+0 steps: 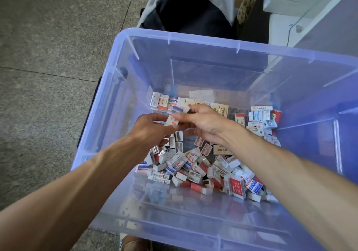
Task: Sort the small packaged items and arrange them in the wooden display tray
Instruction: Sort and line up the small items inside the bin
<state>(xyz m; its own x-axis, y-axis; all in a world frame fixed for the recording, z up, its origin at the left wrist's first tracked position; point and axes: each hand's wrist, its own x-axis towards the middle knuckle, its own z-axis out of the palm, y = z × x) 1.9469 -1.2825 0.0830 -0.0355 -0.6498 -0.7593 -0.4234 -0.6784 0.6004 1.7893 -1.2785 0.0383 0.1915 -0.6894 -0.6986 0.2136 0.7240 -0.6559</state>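
Observation:
Both hands reach into a clear blue plastic bin. My left hand pinches a small white and red packet at its lower end. Close beside it, my right hand holds a white and blue packet by its fingertips, and the two packets touch or overlap. Under the hands lies a loose pile of small packaged items, white, red and blue. A neat row of packets stands along the bin's far wall. No wooden tray is in view.
The bin stands on a grey speckled tiled floor. Behind it is a black bag with a grey hood. White furniture stands at the upper right. A second cluster of packets sits at the bin's right side.

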